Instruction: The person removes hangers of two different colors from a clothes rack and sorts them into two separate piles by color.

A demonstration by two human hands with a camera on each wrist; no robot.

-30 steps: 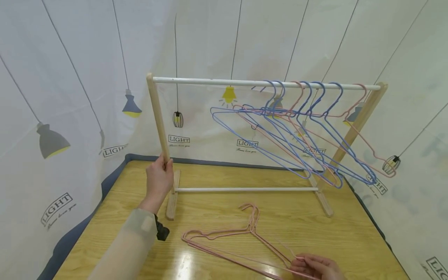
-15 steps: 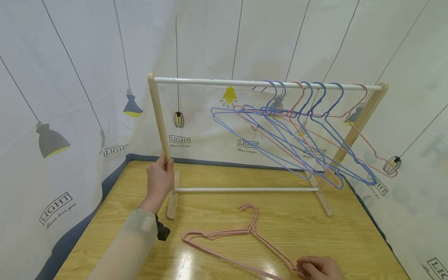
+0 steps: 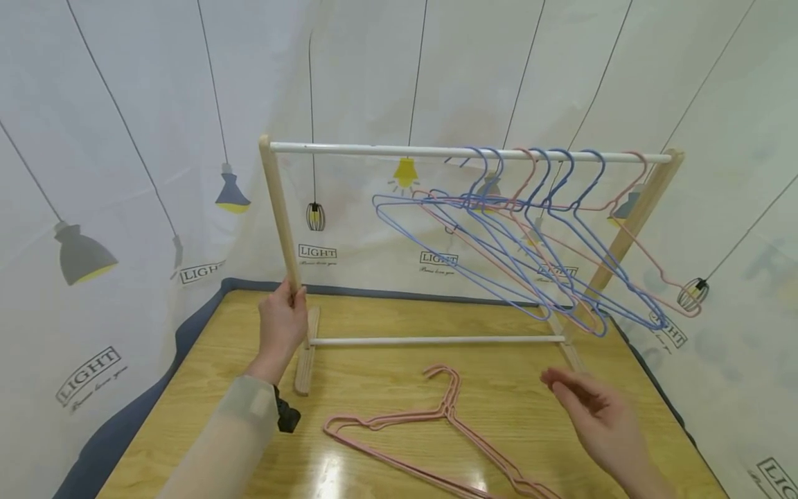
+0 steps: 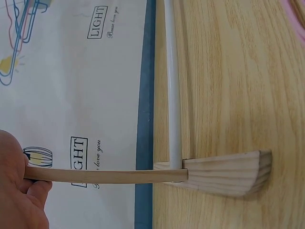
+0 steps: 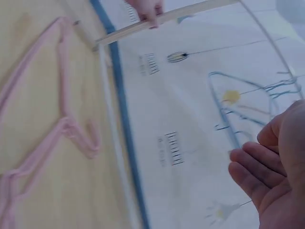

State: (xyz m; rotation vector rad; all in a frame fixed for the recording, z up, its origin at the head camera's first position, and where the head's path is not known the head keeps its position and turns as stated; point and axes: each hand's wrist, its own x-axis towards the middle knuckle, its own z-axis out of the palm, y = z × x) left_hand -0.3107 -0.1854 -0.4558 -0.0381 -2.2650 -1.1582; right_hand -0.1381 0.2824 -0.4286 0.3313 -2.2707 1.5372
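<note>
My left hand (image 3: pixel 282 329) grips the left wooden post (image 3: pixel 278 208) of a small clothes rack, low on the post. In the left wrist view its fingers (image 4: pixel 40 191) curl round the same post. My right hand (image 3: pixel 605 423) is raised over the right part of the table, its fingers loosely bent with nothing between them. Pink clothes hangers (image 3: pixel 447 410) lie stacked on the table in front of the rack, hooks towards it. Their near right end runs out of the head view. In the right wrist view, the right hand (image 5: pixel 271 171) is apart from these pink hangers (image 5: pixel 63 81).
Several blue hangers (image 3: pixel 603 166) and two pink ones hang from the right half of the white rail (image 3: pixel 374 150). A lower white bar (image 3: pixel 436 340) joins the rack's wooden feet (image 3: pixel 304 371). Behind the wooden table (image 3: pixel 206 388) hangs a lamp-printed cloth (image 3: pixel 361 76).
My right hand has let go of the pink hangers' near right end and risen up and to the right. The stack has settled on the table. My left hand keeps its grip on the post.
</note>
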